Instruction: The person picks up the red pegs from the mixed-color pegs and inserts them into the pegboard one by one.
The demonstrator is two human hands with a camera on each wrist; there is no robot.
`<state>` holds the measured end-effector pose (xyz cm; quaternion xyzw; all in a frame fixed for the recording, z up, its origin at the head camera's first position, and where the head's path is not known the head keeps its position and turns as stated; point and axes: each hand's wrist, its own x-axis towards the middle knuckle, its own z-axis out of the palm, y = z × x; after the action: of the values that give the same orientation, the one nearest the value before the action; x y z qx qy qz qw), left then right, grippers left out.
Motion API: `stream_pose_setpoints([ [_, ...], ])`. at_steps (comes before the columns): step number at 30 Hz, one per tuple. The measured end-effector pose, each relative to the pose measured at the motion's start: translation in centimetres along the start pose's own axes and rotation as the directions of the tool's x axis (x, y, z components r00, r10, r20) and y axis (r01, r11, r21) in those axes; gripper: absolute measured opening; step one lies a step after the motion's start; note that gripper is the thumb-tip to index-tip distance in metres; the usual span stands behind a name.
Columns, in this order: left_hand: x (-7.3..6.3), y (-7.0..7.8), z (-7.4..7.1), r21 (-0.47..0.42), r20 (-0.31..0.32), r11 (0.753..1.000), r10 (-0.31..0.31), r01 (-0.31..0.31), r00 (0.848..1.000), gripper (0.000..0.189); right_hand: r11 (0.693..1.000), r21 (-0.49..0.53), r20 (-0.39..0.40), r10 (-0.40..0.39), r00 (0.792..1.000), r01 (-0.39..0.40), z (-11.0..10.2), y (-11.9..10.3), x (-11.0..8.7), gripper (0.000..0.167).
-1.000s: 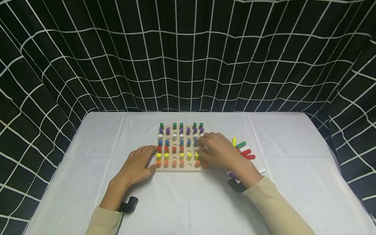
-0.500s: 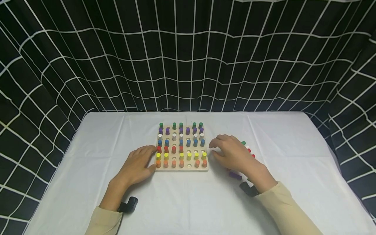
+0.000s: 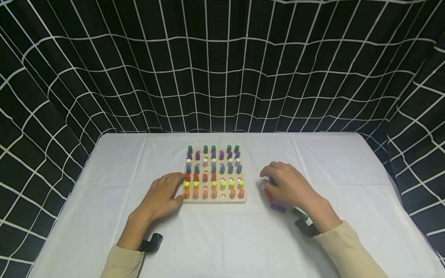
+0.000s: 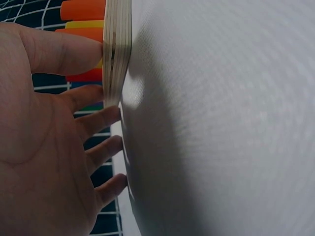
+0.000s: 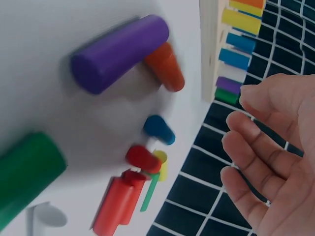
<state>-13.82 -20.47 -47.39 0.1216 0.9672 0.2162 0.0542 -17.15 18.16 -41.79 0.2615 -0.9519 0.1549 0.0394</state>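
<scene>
A: What does the head view show?

B: A wooden pegboard [image 3: 215, 200] lies mid-desk [image 3: 222, 239], its upright pegs in rows: green farthest, then purple, white, blue, red, yellow, orange nearest. Of the two hands, the left hand [image 3: 161, 197] rests at the board's left edge. The right hand [image 3: 290, 185] is over loose pegs, well apart from the board's right side. A black curtain [image 3: 208, 77] with white grid lines hangs behind.

A: And the left wrist view?

B: Thumb against the board's edge, fingers extended and spread.

A: The right wrist view?

B: Loosely bent fingers, thumb apart, grasping nothing. A purple peg [image 5: 118, 55] lies by an orange peg [image 5: 167, 69]; a blue peg [image 5: 158, 130] lies near red ones.
</scene>
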Motion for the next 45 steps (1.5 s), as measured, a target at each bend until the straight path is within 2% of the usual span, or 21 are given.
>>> stream_pose_setpoints([
  [18,0.0,0.0,0.1,0.001,-0.001,1.000,-0.003,0.003,1.000,0.069,0.999,0.004,-0.031,0.036,0.999,-0.035,-0.8,2.9,-2.5,0.016],
  [26,-0.1,0.1,-0.1,-0.001,0.002,1.000,-0.008,0.008,1.000,0.069,0.993,0.007,0.012,0.114,0.993,-0.114,-1.2,4.6,-3.3,0.018],
  [34,0.0,0.0,0.1,-0.005,0.001,1.000,0.001,-0.001,1.000,0.067,0.980,-0.017,0.032,0.200,0.979,-0.200,-0.7,6.3,-4.0,0.018],
  [45,0.0,0.0,0.0,-0.010,-0.006,1.000,0.002,-0.002,1.000,0.067,0.972,-0.010,0.073,0.233,0.970,-0.233,-0.5,7.2,-4.7,0.024],
])
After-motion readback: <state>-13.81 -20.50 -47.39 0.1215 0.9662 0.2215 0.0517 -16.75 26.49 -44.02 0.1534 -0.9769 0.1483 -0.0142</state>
